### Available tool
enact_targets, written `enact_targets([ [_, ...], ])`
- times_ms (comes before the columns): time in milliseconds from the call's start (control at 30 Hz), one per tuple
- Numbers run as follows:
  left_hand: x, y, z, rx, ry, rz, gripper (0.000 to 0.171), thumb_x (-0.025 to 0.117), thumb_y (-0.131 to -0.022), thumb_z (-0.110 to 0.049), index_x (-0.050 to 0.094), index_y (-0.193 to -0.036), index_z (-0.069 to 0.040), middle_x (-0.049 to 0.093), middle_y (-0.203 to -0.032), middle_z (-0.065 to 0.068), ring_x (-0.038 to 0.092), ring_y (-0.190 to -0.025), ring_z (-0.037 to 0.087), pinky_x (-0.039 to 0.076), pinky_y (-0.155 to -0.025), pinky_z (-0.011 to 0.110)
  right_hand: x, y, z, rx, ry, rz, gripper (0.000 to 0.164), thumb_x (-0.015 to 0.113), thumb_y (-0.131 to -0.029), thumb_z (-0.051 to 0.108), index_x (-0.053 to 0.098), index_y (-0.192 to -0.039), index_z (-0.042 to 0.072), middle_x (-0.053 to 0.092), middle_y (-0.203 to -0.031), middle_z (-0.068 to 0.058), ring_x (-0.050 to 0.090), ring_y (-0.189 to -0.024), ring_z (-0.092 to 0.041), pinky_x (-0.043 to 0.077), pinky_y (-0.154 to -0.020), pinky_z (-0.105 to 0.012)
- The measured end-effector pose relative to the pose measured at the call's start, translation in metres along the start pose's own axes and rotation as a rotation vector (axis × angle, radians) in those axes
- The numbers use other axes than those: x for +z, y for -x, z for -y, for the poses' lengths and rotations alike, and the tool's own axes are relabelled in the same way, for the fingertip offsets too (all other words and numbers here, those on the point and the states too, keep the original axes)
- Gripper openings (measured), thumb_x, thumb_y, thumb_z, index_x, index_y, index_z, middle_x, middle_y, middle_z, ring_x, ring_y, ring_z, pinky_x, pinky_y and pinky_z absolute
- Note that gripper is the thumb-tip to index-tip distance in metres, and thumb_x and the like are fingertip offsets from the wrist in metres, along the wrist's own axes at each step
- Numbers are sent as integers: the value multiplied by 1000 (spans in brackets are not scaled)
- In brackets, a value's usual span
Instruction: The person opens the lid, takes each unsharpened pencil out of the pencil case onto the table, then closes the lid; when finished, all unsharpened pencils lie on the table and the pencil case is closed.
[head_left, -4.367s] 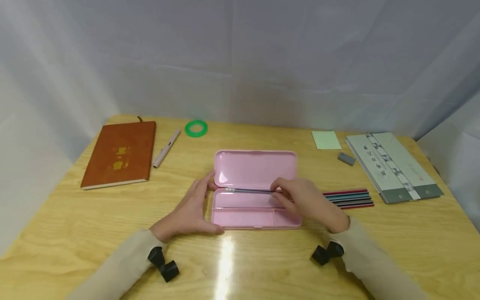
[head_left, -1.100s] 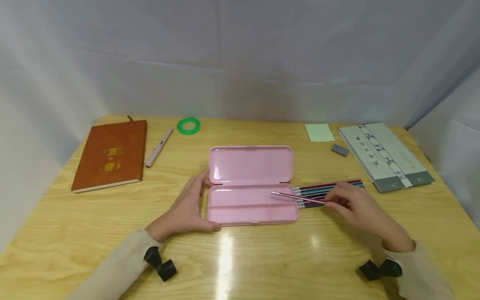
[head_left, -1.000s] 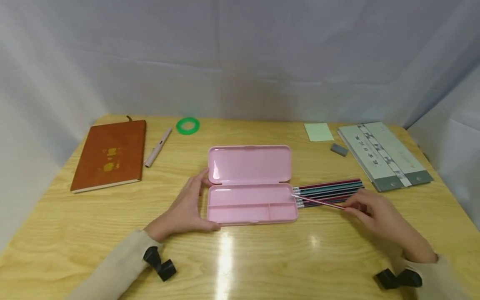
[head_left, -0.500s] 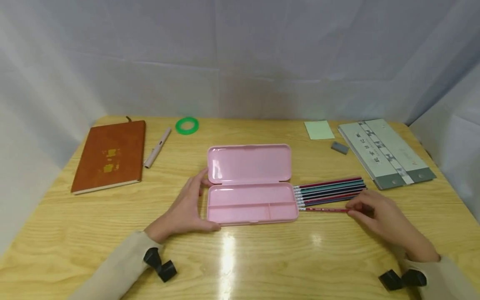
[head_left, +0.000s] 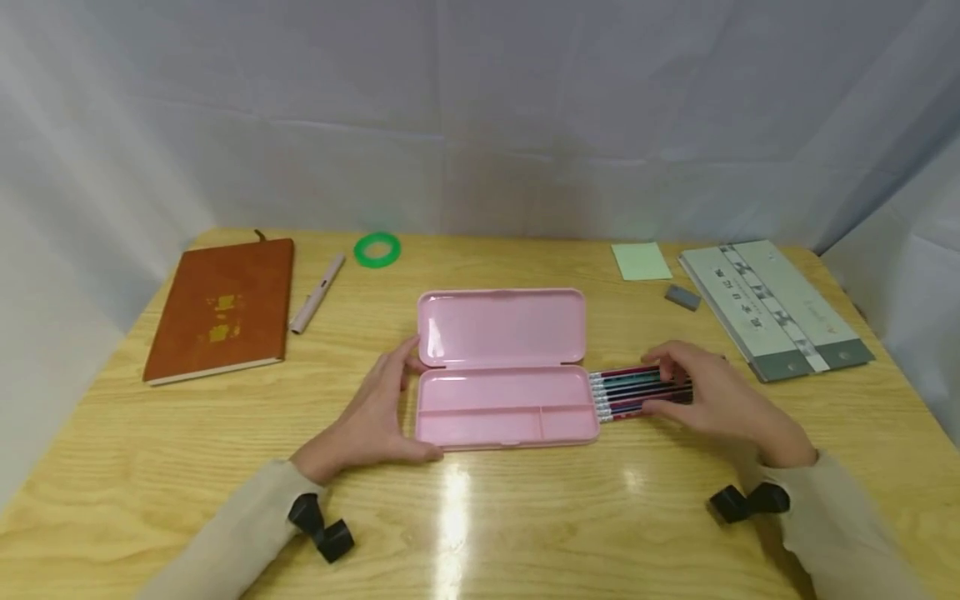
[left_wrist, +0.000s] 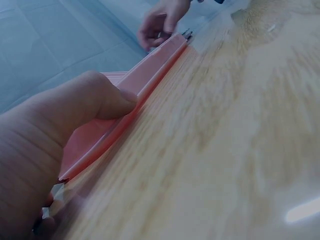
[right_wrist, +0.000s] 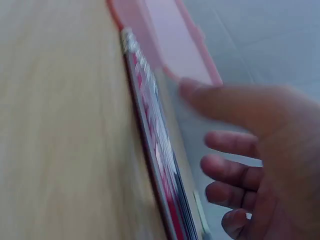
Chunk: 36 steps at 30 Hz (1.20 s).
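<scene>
A pink pencil case point(head_left: 480, 388) lies with its lid up in mid-table; its compartments are bare. My left hand point(head_left: 371, 417) grips its left end, thumb on the front rim in the left wrist view and fingers behind. Against the right end lies a row of several pencils point(head_left: 618, 393), silver ferrules toward the case. My right hand point(head_left: 712, 400) is over their far half, thumb at the near side and fingers at the back, hiding their ends. In the right wrist view, a blurred gap shows between the loosely bent fingers point(right_wrist: 230, 170) and the pencils point(right_wrist: 155, 135).
On the left are a brown notebook point(head_left: 221, 308), a pale pink pen point(head_left: 318, 293) and a green tape ring point(head_left: 377, 250). At the back right lie a light green sticky note pad point(head_left: 641, 261), a grey eraser point(head_left: 682, 297) and a grey-green notebook point(head_left: 772, 308).
My right hand earlier had a pencil over the case, then laid a red pencil at the row's near side and let go. It has since moved left over the row. The left hand has stayed.
</scene>
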<state>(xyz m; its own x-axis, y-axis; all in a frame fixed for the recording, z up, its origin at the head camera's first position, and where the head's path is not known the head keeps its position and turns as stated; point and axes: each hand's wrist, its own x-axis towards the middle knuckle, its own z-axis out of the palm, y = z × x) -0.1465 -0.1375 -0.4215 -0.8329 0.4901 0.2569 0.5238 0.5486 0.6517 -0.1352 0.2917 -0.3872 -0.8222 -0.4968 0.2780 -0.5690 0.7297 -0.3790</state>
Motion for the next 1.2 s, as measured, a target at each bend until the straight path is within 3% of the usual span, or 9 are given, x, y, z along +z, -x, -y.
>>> enact_targets([
  [100,0,1,0,-6,6,-2,135,90,-44,-42,15,-152,-9,50,-121,6,43,-100,17,42,-85,34,7,-24,7,57,-182,50,55,72,-84,12,47,-132,-1,55,-81,4,46,-67,-3,41,-61,-22],
  [267,6,-3,-1,-20,72,1,139,92,-43,-37,11,-152,-3,53,-120,5,42,-93,15,40,-81,31,17,-50,13,114,-644,151,59,48,-99,9,19,-149,-4,58,-74,3,52,-67,-3,44,-61,-22],
  [400,9,-6,-4,-50,104,7,144,93,-42,-37,7,-153,-3,54,-118,3,41,-90,15,39,-77,29,17,-50,13,12,-988,144,47,36,-104,20,26,-146,0,41,-66,2,36,-56,-11,31,-51,-28],
  [533,7,-4,-5,-73,84,6,145,93,-41,-37,7,-153,-7,54,-116,5,42,-91,16,40,-76,30,14,-43,13,-123,-1151,175,39,31,-105,30,41,-136,8,28,-68,-7,22,-55,-21,20,-51,-35],
  [700,2,-4,-3,9,46,20,134,91,-48,-45,16,-151,-3,52,-121,8,49,-99,16,43,-88,37,14,-28,21,-43,-855,190,27,43,-102,17,57,-121,3,37,-66,-3,29,-50,-16,29,-46,-31],
  [867,1,-6,0,138,-1,11,107,69,-68,-71,37,-145,-5,53,-124,10,44,-104,20,39,-86,41,24,-21,35,68,-512,200,25,69,-88,18,64,-112,14,41,-65,7,37,-54,-4,39,-54,-23],
  [967,3,-7,1,111,63,-6,85,71,-76,-58,46,-140,-8,54,-123,9,43,-105,20,40,-86,38,27,-21,40,68,-425,176,28,74,-82,21,64,-108,19,38,-62,9,34,-55,0,39,-58,-21],
  [1100,4,-9,-1,57,145,-23,64,83,-70,-32,60,-127,-14,54,-121,3,43,-109,17,40,-89,37,28,-19,43,81,-421,160,26,76,-81,19,67,-106,17,37,-61,8,33,-55,1,39,-58,-20],
  [1200,4,-10,-2,51,171,-21,57,86,-66,-26,66,-119,-17,55,-120,1,43,-109,17,38,-88,36,28,-16,45,103,-410,166,25,75,-81,21,68,-105,17,36,-60,9,31,-55,1,39,-61,-20],
])
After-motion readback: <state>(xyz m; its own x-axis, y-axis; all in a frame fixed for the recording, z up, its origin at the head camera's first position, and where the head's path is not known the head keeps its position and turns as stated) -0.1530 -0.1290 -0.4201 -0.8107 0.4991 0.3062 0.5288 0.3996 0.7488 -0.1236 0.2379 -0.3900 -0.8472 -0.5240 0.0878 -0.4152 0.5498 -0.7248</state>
